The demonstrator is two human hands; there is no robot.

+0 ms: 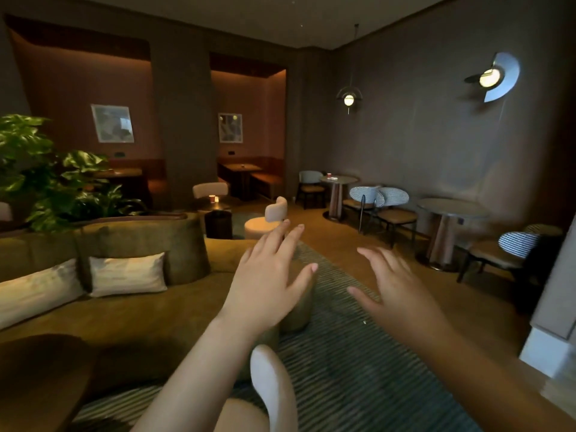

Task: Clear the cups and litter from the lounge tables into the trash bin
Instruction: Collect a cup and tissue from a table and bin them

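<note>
Both hands are raised in front of the person, backs toward the camera, fingers spread. The left hand (pixel 265 285) and the right hand (pixel 396 291) hold nothing, are apart from each other and touch no furniture. Well beyond the left hand's fingertips, a red cup (pixel 212 198) stands on a small round bench (pixel 222 206) beside a little glowing light (pixel 216 199). A dark drum (pixel 218 224) sits just under that bench; I cannot tell whether it is a bin or the bench's base. Farther off, past the gap between the hands, a second red cup (pixel 329 175) sits on a pale round bench (pixel 344 179) near the wall. A small white scrap (pixel 334 178) lies next to it, too small to make out. Off to the right of the right hand, another round bench (pixel 448 207) stands by the wall with checked chairs (pixel 378 196) near it. Left of the left hand runs an olive sofa (pixel 140 310) with pale cushions (pixel 127 274), and a leafy plant (pixel 37 169) rises behind it. A striped rug (pixel 358 353) lies on the floor below both hands, and a white chair back (pixel 271 381) stands just under the left forearm.
</note>
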